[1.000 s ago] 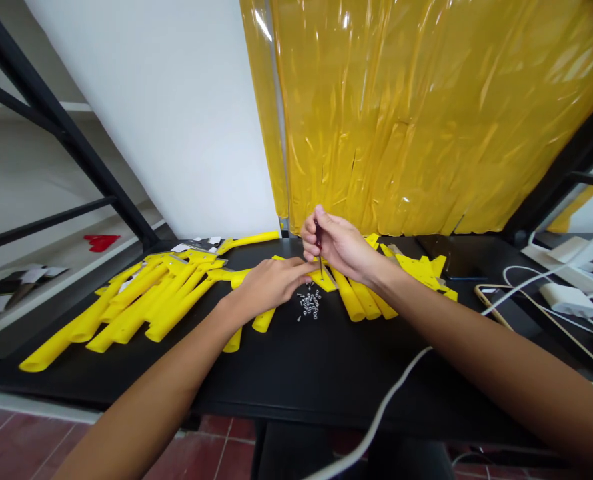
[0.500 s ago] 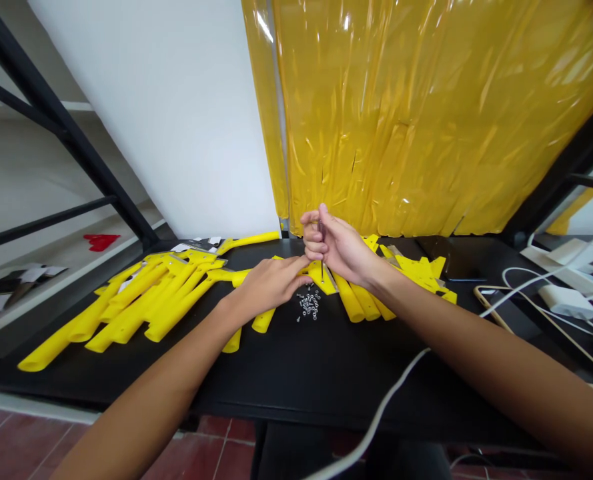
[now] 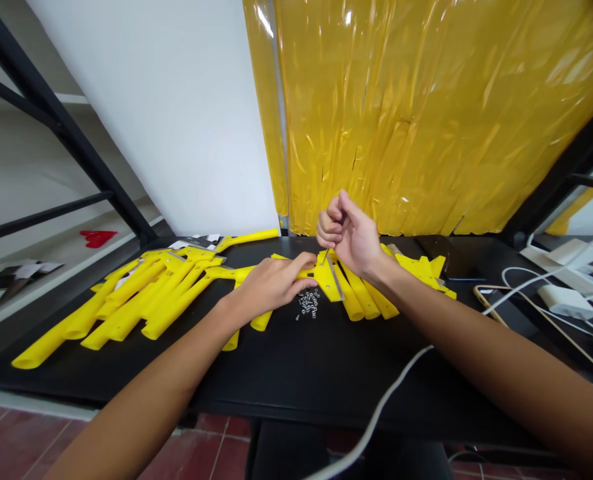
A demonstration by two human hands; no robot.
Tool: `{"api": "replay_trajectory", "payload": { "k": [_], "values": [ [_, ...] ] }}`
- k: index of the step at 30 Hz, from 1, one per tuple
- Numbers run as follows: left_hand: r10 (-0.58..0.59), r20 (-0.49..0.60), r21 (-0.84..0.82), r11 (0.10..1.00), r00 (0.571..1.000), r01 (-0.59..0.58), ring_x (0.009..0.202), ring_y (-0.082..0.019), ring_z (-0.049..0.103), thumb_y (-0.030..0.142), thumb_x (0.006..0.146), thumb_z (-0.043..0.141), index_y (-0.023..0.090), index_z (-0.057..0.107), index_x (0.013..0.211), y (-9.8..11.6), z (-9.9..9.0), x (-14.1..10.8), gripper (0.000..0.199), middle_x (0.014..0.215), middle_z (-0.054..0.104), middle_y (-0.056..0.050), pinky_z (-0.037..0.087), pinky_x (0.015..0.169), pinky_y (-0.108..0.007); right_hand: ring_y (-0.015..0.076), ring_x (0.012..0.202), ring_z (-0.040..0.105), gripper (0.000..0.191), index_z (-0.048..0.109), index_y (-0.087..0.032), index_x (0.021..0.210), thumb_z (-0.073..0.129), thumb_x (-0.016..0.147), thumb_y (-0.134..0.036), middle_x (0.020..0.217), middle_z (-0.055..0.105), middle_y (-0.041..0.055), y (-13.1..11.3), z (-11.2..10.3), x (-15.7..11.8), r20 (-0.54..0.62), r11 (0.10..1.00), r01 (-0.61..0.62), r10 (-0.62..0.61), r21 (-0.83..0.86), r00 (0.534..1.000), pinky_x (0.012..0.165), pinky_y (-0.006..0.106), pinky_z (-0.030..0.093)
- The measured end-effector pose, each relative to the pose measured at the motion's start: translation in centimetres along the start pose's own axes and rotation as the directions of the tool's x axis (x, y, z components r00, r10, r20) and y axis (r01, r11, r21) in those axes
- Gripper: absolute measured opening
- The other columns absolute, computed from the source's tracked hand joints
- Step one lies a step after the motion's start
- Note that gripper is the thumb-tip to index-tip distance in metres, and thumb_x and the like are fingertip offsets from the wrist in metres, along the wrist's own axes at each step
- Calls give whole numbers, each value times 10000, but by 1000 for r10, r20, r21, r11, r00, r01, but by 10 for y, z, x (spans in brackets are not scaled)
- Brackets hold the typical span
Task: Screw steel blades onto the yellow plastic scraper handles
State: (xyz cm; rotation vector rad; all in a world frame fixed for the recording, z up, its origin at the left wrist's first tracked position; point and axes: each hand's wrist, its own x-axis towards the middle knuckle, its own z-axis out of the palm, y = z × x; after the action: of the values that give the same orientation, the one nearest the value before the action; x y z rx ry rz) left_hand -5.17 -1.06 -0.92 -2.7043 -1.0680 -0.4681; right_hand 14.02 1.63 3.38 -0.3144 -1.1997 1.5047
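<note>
Black tabletop (image 3: 326,360) bearing yellow plastic bars (image 3: 141,300), fanned out on both sides of a small heap of silver screws (image 3: 308,303). Left hand (image 3: 271,283), just behind and left of the heap, rests on one yellow bar (image 3: 303,273), fingers flat and nearly together. Right hand (image 3: 351,240), raised above and right of the heap, has fingers curled together against the thumb; any small item held there is hidden.

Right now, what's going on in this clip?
A person is working at a black table laid with long yellow plastic pieces. The left hand rests on one, beside a small pile of metal fasteners. The right hand is raised, fingers pinched together, above a yellow piece with a metal strip.
</note>
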Motion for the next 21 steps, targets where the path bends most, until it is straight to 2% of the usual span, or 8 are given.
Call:
{"api": "replay_trajectory", "payload": {
  "k": [9,14,18,21],
  "values": [
    [24,7,95,995,1000,-24,744,-204,705,483,1003,460,196,499,1216,2,0,0,360,911,742,-51,461,615,-284,105,503,149,504,324,-228,638,586,885,-580,586,238,-62,5,-4,1,31,1000,22,-22,0,999,464,266,196],
    [11,-8,59,998,1000,-11,767,-197,710,482,1009,442,199,500,1259,2,0,0,382,943,743,-64,487,648,-282,109,502,149,516,312,-229,648,522,911,-619,596,217,-60,5,-13,5,-12,998,35,-35,47,999,459,264,211],
    [17,-27,35,999,1000,-16,744,-189,703,483,1010,434,199,481,1315,2,0,-1,419,913,740,-62,497,646,-276,118,513,141,523,307,-232,654,481,913,-651,602,208,-58,5,-16,5,-46,999,30,-29,24,999,464,271,216],
    [6,-26,41,999,1000,-5,723,-192,701,491,1009,433,200,468,1346,2,0,-1,446,913,741,-64,502,642,-286,119,515,139,523,306,-232,652,476,915,-651,604,208,-57,5,-15,5,-34,999,25,-24,26,999,466,273,214]
  ]
}}
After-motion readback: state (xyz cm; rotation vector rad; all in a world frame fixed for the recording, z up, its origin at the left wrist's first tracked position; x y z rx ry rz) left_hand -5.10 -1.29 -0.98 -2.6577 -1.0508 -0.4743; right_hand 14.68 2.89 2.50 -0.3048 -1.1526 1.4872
